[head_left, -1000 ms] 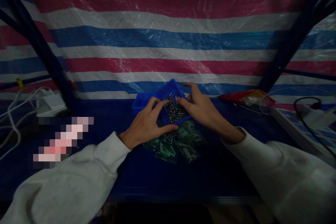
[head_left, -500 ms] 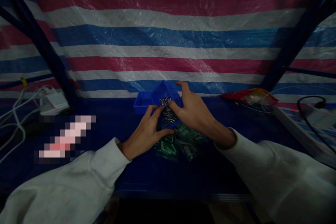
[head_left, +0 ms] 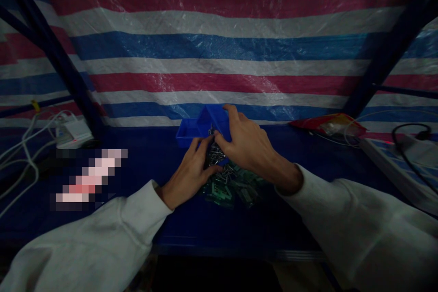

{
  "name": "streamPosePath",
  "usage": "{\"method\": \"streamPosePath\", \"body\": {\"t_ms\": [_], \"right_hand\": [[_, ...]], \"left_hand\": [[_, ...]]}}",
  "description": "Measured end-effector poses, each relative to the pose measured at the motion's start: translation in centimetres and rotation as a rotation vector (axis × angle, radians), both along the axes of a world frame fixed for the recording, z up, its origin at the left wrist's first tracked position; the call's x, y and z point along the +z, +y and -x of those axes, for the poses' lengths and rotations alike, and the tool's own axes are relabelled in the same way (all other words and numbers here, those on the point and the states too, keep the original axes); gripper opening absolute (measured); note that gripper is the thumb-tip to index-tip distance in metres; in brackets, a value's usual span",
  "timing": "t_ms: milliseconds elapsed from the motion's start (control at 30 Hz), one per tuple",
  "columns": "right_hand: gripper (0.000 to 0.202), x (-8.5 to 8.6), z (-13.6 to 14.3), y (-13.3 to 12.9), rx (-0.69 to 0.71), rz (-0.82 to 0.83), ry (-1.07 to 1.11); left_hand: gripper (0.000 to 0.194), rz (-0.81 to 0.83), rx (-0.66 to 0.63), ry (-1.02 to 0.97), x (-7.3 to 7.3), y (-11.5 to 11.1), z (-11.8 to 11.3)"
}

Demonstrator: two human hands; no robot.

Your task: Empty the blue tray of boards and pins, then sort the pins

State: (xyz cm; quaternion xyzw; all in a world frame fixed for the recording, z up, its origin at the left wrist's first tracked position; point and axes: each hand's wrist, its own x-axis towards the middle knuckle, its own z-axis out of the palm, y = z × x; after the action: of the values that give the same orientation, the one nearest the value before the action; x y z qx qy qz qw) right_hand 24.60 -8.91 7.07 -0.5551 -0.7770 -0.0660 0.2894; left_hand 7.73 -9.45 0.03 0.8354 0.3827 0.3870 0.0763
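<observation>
A blue plastic bin is tipped steeply toward me, its open side facing down and forward. Small shiny metal pieces, like screws or pins, are in its lower part and spill over the front lip. Below them lie clear packets with green contents. My right hand grips the bin's right side, fingers over the top edge and thumb at the inner wall. Closed around the bin's lower left side is my left hand, its thumb near the lip. A second blue bin stands just behind on the left.
The dark blue tabletop ends at a front edge near me. White chargers and cables are at left, beside a pixelated patch. A red and yellow bag and a white box sit at right. Striped sheeting hangs behind.
The bin has tipped further toward me. Fewer metal pieces show inside it, and more have slid down over the lip onto the green packets. Both hands stay on the bin.
</observation>
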Motion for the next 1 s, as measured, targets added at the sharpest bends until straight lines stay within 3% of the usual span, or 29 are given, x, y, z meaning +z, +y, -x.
{"method": "streamPosePath", "body": {"t_ms": [300, 700, 900, 967, 1000], "right_hand": [[0.062, 0.2, -0.3, -0.3, -0.027, -0.012, -0.009], [0.064, -0.2, -1.1, -0.2, -0.053, -0.018, -0.009], [0.065, -0.5, -1.8, 0.1, -0.067, -0.012, 0.010], [0.065, -0.6, -2.1, 0.2, -0.072, 0.002, 0.025], [0.066, -0.6, -2.2, 0.3, -0.073, 0.007, 0.031]], "left_hand": [[0.063, 0.032, 0.050, 0.006, 0.0, 0.1, 0.2], [0.060, 0.061, -0.027, 0.066, -0.6, 0.5, 0.5], [0.061, 0.070, -0.047, 0.193, 1.1, -0.1, 2.1], [0.056, 0.036, 0.046, 0.225, 1.5, -1.8, 3.7], [0.052, 0.031, 0.151, 0.251, 1.5, -2.8, 4.6]]}}
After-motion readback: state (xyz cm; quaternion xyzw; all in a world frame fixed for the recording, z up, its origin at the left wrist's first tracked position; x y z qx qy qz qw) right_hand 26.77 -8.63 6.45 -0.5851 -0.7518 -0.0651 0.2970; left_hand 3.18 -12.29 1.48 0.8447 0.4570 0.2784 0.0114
